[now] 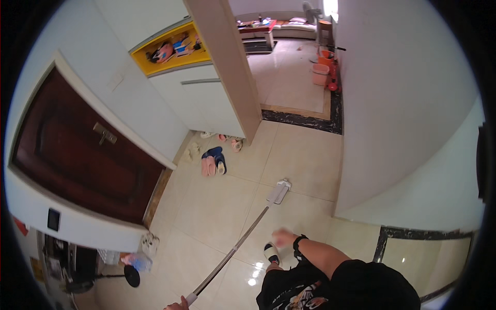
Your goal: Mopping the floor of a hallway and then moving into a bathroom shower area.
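Observation:
My left hand (pixel 178 304) is closed round the pale grip of a mop (pixel 243 238) at the lower edge, only partly in view. From there the mop's silver pole slants away to a small white-and-grey head, which rests on the tiled floor. My right hand (pixel 281 237), below a dark wristband, hangs beside the pole, apart from it. Motion smears its fingers, so their pose is unclear. One of my feet, in a light slipper (pixel 270 252), shows just below that hand.
Pink and navy slippers (pixel 214 160) and other shoes lie by the white cabinet (pixel 206 98). A dark red door (pixel 77 144) is at the left. White shoes (pixel 150 244) stand near its frame. Beyond the dark threshold (pixel 302 119), a pink bucket (pixel 320 75) stands by the right wall.

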A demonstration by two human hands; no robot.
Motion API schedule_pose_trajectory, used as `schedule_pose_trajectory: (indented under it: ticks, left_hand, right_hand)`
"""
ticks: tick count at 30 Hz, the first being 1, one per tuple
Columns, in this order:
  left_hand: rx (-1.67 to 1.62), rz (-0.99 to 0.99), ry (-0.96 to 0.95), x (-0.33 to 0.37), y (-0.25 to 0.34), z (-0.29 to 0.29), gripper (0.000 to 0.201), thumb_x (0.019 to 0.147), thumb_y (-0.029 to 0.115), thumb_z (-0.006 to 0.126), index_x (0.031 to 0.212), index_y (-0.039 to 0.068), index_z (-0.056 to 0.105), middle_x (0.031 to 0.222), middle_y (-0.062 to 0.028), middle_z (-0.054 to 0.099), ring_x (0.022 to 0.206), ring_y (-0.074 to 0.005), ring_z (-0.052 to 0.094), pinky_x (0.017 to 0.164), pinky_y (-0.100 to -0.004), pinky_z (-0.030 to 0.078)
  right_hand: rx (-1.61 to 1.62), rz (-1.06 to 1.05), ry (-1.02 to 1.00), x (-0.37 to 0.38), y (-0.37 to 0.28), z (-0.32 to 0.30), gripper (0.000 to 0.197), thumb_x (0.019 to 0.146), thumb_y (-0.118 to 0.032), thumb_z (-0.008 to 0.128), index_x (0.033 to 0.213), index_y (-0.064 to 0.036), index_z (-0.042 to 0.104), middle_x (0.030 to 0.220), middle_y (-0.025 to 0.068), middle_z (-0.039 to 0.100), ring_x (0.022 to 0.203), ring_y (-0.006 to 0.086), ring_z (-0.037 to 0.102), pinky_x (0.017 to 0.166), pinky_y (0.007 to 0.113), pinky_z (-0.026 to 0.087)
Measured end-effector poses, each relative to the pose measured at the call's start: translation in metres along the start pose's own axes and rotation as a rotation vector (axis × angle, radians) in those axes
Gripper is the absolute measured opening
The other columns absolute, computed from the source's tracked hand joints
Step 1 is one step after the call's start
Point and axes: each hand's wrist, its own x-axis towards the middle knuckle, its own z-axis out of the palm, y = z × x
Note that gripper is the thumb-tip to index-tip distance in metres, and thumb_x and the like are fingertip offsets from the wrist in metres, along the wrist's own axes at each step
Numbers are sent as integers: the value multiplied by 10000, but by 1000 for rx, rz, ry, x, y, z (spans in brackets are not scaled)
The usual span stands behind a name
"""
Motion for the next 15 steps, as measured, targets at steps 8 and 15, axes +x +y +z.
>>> schedule_pose_trajectory:
  ticks: [8, 15]
  left_hand:
    - [-356, 157, -18, 167, 45, 127, 447, 759, 463, 543, 589, 55, 610, 556, -156, 590, 510, -306, 598, 480, -368, 477]
    - [-687, 297, -685, 262, 192, 198, 494, 746, 462, 541, 1031, 63, 480, 964, -216, 581, 914, -361, 567, 759, -469, 452]
  right_hand:
    - [17, 36, 143, -26, -94, 9, 443, 814, -296, 509, 995, 106, 467, 850, 207, 591, 692, 262, 617, 640, 330, 524]
    - [52, 66, 197, 5, -146, -37, 482, 842, -279, 488, 1068, 143, 427, 976, 241, 561, 730, 271, 623, 647, 344, 537]
